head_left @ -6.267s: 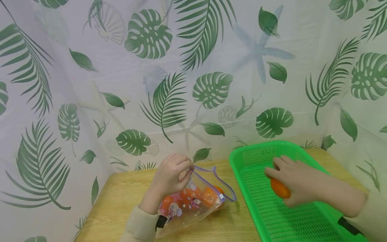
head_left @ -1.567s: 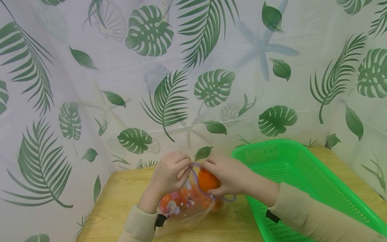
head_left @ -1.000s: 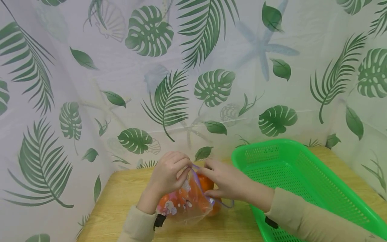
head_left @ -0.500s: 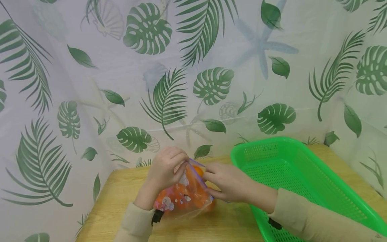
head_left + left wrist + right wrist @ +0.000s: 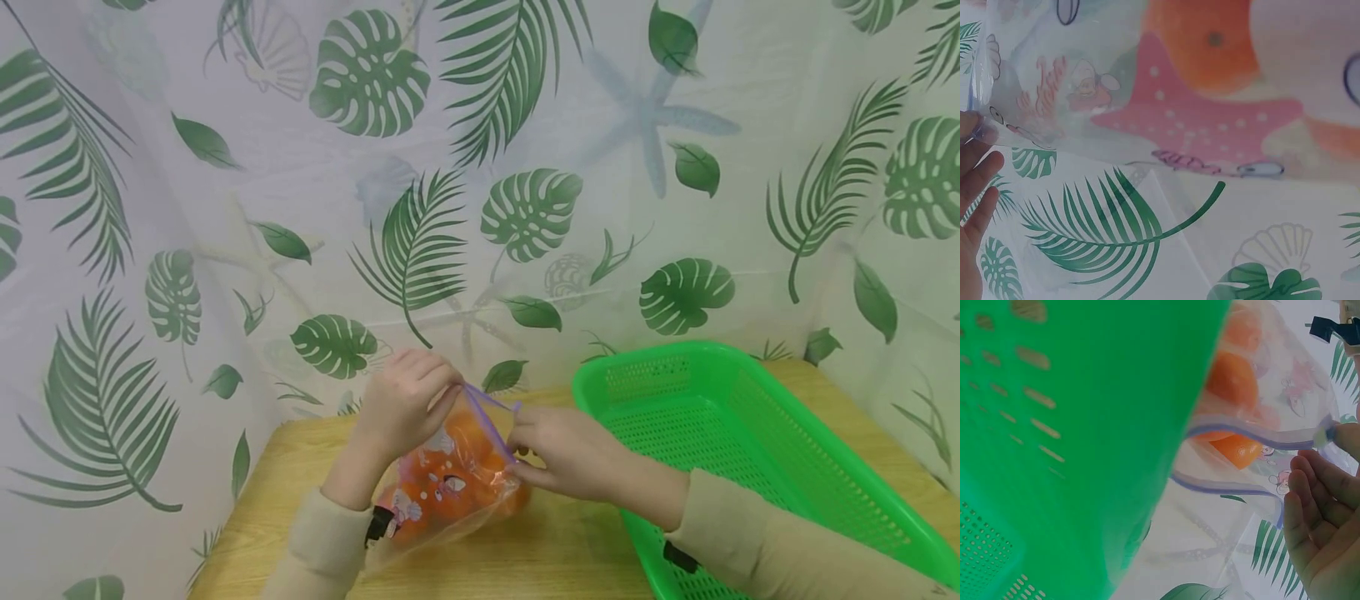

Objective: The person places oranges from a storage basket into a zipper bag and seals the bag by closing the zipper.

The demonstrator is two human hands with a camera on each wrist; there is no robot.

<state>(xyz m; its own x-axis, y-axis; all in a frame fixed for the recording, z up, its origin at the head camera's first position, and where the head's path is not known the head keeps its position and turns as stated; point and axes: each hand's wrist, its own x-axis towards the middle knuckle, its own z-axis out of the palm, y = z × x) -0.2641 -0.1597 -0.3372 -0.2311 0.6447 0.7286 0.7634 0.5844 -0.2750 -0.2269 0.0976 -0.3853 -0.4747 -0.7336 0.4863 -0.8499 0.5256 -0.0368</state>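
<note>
A clear zip bag [image 5: 450,500] with a purple zip edge and printed sea pictures holds several oranges [image 5: 457,433]. My left hand [image 5: 401,408] pinches the upper corner of its mouth. At the lower end of the zip, my right hand [image 5: 562,450] pinches the bag's edge. The right wrist view shows that thumb beside the small pale slider [image 5: 1324,433], with the zip's two sides apart. Only the left fingertips [image 5: 975,169] show in the left wrist view, on the bag's edge beside a printed pink starfish.
A green perforated plastic basket [image 5: 817,471] stands right of the bag, under my right forearm. The wooden table [image 5: 300,492] ends against a leaf-patterned sheet [image 5: 420,275] at the back and sides.
My right hand has brought an orange from the basket into the bag and let go, then taken the bag's edge. My left hand has raised the bag's corner slightly, up and left.
</note>
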